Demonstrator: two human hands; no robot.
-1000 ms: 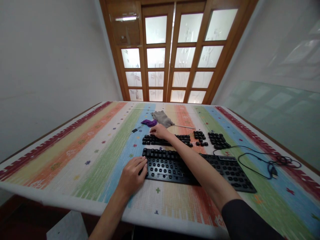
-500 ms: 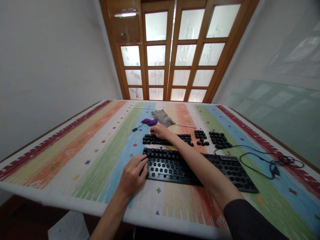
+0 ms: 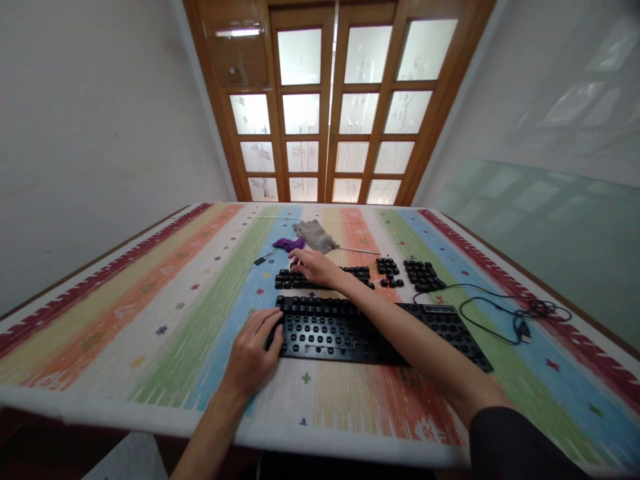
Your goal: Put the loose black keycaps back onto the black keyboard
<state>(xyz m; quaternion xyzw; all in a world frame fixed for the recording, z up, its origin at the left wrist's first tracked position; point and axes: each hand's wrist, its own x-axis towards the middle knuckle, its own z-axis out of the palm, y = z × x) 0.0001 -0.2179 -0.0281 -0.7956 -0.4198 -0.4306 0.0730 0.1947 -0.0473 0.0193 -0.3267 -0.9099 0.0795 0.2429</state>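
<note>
A black keyboard (image 3: 330, 333) lies on the table, its top row capped and many of the switches below bare. My left hand (image 3: 257, 347) grips its left edge, thumb at the near side and fingers around the upper corner. Beyond it, loose black keycaps (image 3: 287, 284) are laid out in rows. Over the left end of these rows is my right hand (image 3: 310, 265), fingers bent down in a pinch at a keycap; the fingertips are only partly visible. My right forearm crosses above the keyboard and hides part of its middle.
Behind the keycaps lie a grey knitted glove (image 3: 315, 235), a purple cloth (image 3: 289, 245), a thin rod (image 3: 360, 251) and a small black-handled tool (image 3: 259, 261). More keycaps (image 3: 423, 275) sit to the right. The coiled USB cable (image 3: 540, 310) rests at the far right on the striped tablecloth (image 3: 165, 287).
The whole view has shifted, so the table things appear farther left. My right hand has lowered slightly onto the far keycaps with its fingers reshaped. My left hand stays on the keyboard edge.
</note>
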